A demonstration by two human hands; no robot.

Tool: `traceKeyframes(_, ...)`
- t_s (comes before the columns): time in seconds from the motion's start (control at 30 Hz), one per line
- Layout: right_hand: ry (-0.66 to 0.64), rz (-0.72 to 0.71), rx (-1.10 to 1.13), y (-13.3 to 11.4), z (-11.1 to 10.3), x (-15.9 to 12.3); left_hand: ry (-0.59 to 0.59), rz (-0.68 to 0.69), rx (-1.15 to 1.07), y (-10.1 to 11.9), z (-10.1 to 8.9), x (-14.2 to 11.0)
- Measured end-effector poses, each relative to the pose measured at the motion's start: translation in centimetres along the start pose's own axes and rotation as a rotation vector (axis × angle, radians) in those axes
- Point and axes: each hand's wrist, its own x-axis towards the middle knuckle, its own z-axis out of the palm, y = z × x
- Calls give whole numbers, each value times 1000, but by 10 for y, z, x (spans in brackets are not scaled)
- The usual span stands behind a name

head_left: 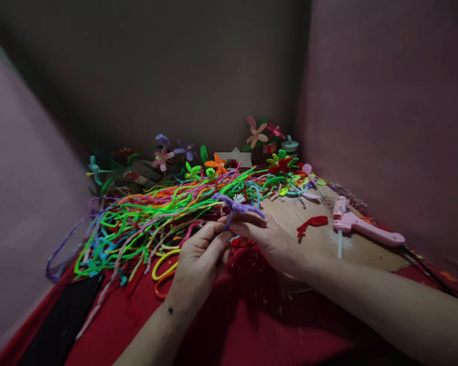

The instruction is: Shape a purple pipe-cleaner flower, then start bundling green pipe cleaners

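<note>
Bare forearms are slanting in over a red cloth (118,307), and both hands are meeting near the middle of the view. Fingers of the left hand (203,256) are closing on the stem of a purple pipe-cleaner flower (241,207), pinching it between thumb and forefinger. Fingers of the right hand (273,241) are gripping the same flower just under its petals, where white stamens are standing up from the centre. The flower is sitting above the cloth, in front of a heap of multicoloured pipe cleaners (145,206) that is spreading to the left.

Yellow-and-orange scissor handles (154,268) are showing just beside the left hand, while a black flat object (63,317) is lying farther left. To the right, a pink glue gun (372,230) is resting on a brown board (316,249), its clear glue stick (340,244) pointing toward the camera. Near it, a red pipe-cleaner piece (316,221) is lying. Behind the heap, finished-looking blooms are standing, among them an orange flower (216,164) and a peach flower (257,134).
</note>
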Motion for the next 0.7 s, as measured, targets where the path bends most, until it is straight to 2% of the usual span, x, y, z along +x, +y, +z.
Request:
traceKeyframes(0.1,-5,68,21,5,-3,1,-79,-86,-160,0,-3,1)
traceKeyframes(0.23,-33,100,86,6,-4,2,-265,-169,-400,-5,-9,5)
traceKeyframes(0.37,-7,96,110,5,-2,1,-344,-185,-457,-9,-10,8)
traceKeyframes(0.47,-3,66,146,2,1,-1,-296,-148,-342,-8,-7,7)
traceKeyframes(0.53,-1,34,165,1,3,-1,-211,-71,-161,-8,-4,5)
traceKeyframes(0.7,55,-14,106,0,7,-4,125,358,425,-16,-1,1)
